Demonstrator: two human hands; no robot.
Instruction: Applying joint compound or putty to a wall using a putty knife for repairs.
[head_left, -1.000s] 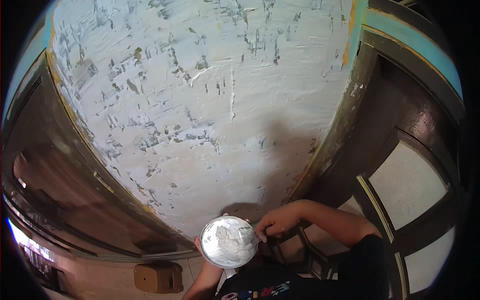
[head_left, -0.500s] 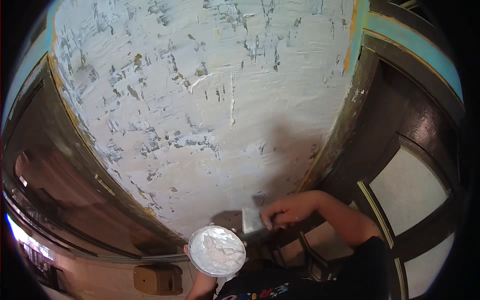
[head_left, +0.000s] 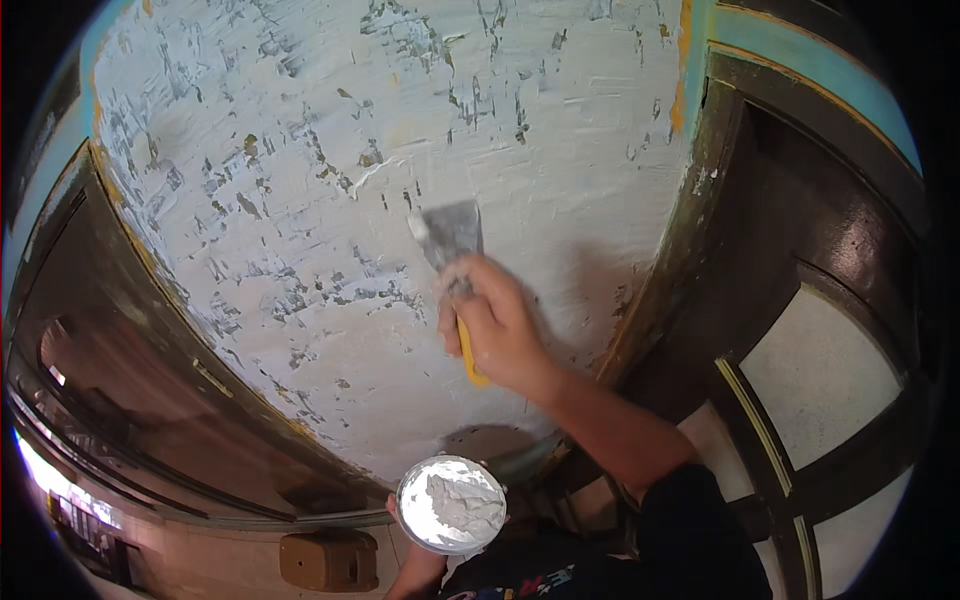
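My right hand (head_left: 492, 322) is wrapped round the yellow handle of a putty knife (head_left: 452, 232). Its wide metal blade lies against or just off the wall (head_left: 580, 180), with a dab of white paste on the blade's left corner. Patchy white filler covers the wall, and dark gouges show through, many of them left of the blade. Low in front of me, my left hand (head_left: 393, 506) holds a round tub (head_left: 452, 505) of thick white putty. Most of that hand is hidden behind the tub; a few fingertips show at its rim.
Dark wooden frames border the wall, a glossy brown door (head_left: 130, 360) at left and a dark panelled door (head_left: 810, 220) with pale panels at right. A brown plastic stool (head_left: 328, 560) stands on the tiled floor at lower left. Turquoise trim (head_left: 820, 70) runs along the upper right.
My right hand has swung up and left with the putty knife, from beside the tub to the middle of the wall. The tub has shifted slightly right in view.
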